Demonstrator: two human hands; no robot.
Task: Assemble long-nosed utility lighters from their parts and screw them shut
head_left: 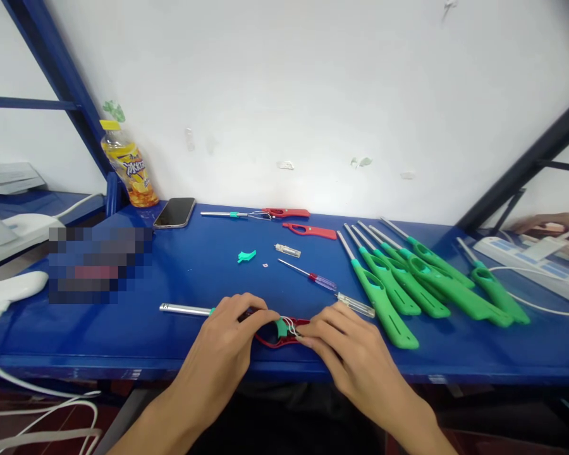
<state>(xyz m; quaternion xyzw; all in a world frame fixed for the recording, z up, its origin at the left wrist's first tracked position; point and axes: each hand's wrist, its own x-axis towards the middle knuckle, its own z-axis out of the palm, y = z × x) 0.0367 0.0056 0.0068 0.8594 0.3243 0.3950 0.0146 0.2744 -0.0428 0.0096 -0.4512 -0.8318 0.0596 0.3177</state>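
An opened long-nosed lighter (271, 342) lies near the front edge, its red handle casing facing up and its metal tube (184, 309) pointing left. Inside the casing sit a green trigger (281, 328) and thin white wires (291, 324). My left hand (225, 341) is closed round the lighter where tube and handle meet, thumb beside the trigger. At the handle's right part, my right hand (353, 347) has its fingertips pinched by the wires, covering the casing's end. Whatever small part those fingertips press on is hidden.
Several green lighters (379, 303) lie to the right. A purple-handled screwdriver (322, 281), clear fuel cartridges (287, 251), a loose green trigger (246, 256) and red lighter halves (313, 231) lie behind my hands. A phone (174, 212), bottle (130, 167) and power strip (540, 262) stand farther out.
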